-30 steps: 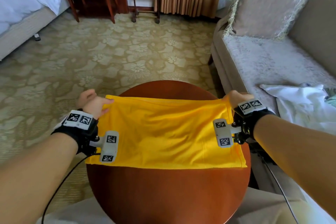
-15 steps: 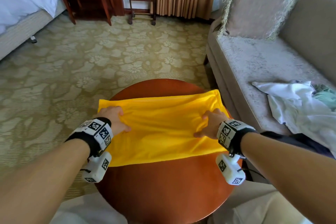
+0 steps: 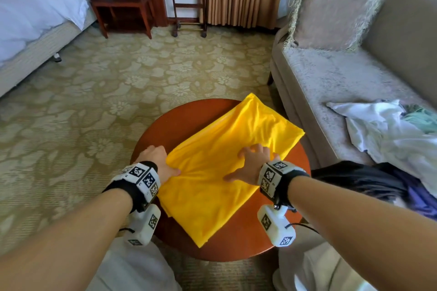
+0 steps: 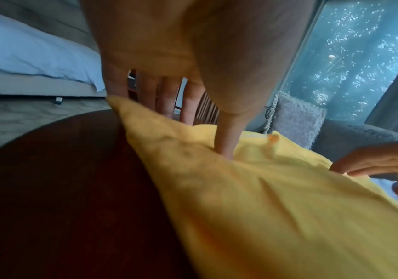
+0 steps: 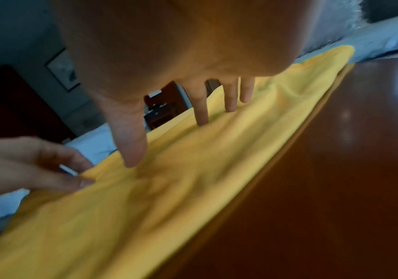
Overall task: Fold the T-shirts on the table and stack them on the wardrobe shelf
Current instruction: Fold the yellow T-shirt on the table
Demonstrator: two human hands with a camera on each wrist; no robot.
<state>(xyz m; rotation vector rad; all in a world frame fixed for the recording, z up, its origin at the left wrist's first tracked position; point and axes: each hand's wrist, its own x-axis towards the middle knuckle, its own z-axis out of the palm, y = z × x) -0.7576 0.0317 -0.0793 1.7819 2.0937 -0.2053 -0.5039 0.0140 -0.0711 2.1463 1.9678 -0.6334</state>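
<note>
A folded yellow T-shirt (image 3: 224, 172) lies diagonally on the round brown table (image 3: 189, 120), one corner past the far rim. My left hand (image 3: 158, 163) is at its left edge. In the left wrist view the left hand (image 4: 188, 105) pinches the raised edge of the T-shirt (image 4: 264, 207), thumb on top and fingers behind. My right hand (image 3: 253, 165) lies flat on the middle of the cloth. The right wrist view shows the right hand (image 5: 202, 109) pressing spread, straight fingers on the T-shirt (image 5: 145, 207).
A grey sofa (image 3: 331, 82) stands close to the table's right, with a cushion (image 3: 338, 4), crumpled white clothes (image 3: 390, 130) and dark clothes (image 3: 354, 179) on it. A bed (image 3: 35, 7) and a nightstand (image 3: 120, 4) stand at the far left across patterned carpet.
The T-shirt has been folded narrower and turned from crosswise to diagonal. Both hands came from its far corners onto it; the left then took hold of the left edge.
</note>
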